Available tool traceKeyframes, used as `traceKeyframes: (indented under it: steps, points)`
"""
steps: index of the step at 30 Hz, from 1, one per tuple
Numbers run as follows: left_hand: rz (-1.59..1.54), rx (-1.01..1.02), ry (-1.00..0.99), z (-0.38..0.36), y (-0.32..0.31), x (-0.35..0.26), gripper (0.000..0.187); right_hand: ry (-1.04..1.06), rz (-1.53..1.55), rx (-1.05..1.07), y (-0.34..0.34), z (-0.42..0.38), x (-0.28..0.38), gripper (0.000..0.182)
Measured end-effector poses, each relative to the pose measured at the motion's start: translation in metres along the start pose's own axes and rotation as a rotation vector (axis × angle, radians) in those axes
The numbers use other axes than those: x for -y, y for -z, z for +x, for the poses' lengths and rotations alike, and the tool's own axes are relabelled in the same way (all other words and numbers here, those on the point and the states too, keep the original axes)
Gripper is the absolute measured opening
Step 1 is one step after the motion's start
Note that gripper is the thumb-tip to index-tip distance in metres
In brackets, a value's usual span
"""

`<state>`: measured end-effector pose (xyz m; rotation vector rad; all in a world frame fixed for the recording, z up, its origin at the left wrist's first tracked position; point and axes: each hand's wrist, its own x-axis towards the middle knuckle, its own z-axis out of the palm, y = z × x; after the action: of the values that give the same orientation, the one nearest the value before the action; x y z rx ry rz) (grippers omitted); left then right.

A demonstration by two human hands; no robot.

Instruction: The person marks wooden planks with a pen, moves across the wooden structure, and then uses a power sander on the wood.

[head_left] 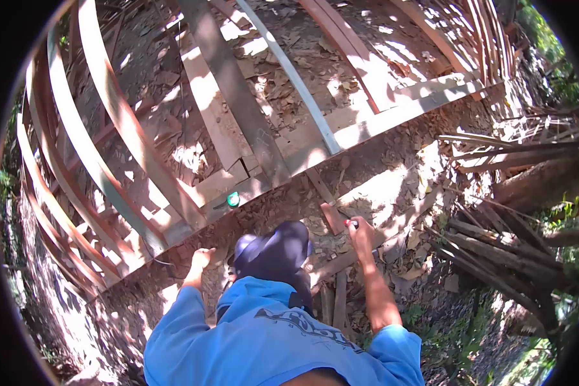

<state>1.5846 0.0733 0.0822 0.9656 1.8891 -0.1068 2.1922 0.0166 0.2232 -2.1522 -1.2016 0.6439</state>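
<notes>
My right hand (pixel 361 231) is closed around a small dark marker-like object with a red part (pixel 348 222), held out to the right above the leafy ground. My left hand (pixel 203 257) hangs low on the left, its fingers drawn together; whether it holds anything is too small to tell. A green round item (pixel 233 199) rests on the near wooden beam (pixel 302 161), ahead of my left hand. Just left of my right hand lies a short reddish wood piece (pixel 332 219).
Long planks (pixel 231 90) run away from the near beam, with curved-looking ones (pixel 128 128) at the left. A bluish strip (pixel 289 67) lies among them. Piled wood (pixel 508 257) and a log (pixel 543 183) are at the right. Dry leaves cover the ground.
</notes>
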Motion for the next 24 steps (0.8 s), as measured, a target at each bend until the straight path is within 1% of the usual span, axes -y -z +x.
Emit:
traceKeyframes:
  steps: [1, 3, 4, 5, 6, 7, 9, 10, 12, 13, 15, 16, 19, 22, 24]
  points:
    - [0.068, 0.020, -0.035, -0.015, -0.016, -0.012, 0.045, 0.029, 0.031, -0.017, -0.008, 0.020, 0.015, 0.020]
    - [-0.108, 0.164, 0.041, -0.025, -0.053, -0.027, 0.043, 0.059, 0.077, 0.029, -0.043, 0.060, 0.014, 0.020]
    - [-0.117, 0.210, -0.037, -0.031, -0.066, -0.040, 0.040, -0.039, 0.162, 0.090, -0.054, 0.077, 0.037, 0.020]
    - [-0.126, 0.253, -0.120, -0.038, -0.076, -0.065, 0.037, -0.025, 0.124, 0.134, -0.074, 0.096, 0.037, 0.021]
    - [-0.079, 0.156, -0.214, -0.032, -0.097, -0.074, 0.034, -0.010, 0.088, 0.174, -0.098, 0.118, 0.031, 0.021]
    - [-0.091, 0.249, -0.397, -0.022, -0.105, -0.089, 0.031, 0.000, 0.048, 0.214, -0.117, 0.136, 0.030, 0.022]
    - [-0.258, 0.440, -0.173, 0.000, -0.123, -0.115, 0.030, 0.072, -0.037, 0.182, -0.164, 0.180, 0.032, 0.022]
    - [-0.198, 0.424, -0.447, 0.008, -0.124, -0.124, 0.024, 0.109, -0.082, 0.178, -0.184, 0.200, 0.032, 0.022]
    - [0.019, 0.207, -0.722, -0.006, -0.101, -0.173, 0.024, 0.306, -0.084, 0.046, -0.235, 0.236, 0.017, 0.023]
    - [0.008, 0.041, -0.820, -0.004, -0.090, -0.184, 0.026, 0.404, -0.072, -0.031, -0.265, 0.258, 0.012, 0.024]
    - [-0.492, 0.109, -0.342, -0.017, -0.072, -0.179, 0.027, 0.161, -0.178, 0.203, -0.306, 0.287, 0.004, 0.024]
    - [-0.335, 0.009, -0.232, -0.012, -0.064, -0.172, 0.030, 0.178, -0.063, 0.219, -0.316, 0.296, 0.006, 0.024]
    - [-0.445, 0.072, 0.195, -0.028, -0.039, -0.144, 0.035, 0.116, -0.281, 0.283, -0.350, 0.307, 0.010, 0.025]
    - [-0.501, 0.042, 0.365, -0.038, -0.041, -0.065, 0.038, 0.167, -0.298, 0.337, -0.358, 0.311, 0.012, 0.028]
    - [-0.398, 0.007, 0.334, -0.042, -0.053, -0.020, 0.036, 0.186, -0.314, 0.379, -0.352, 0.307, 0.019, 0.030]
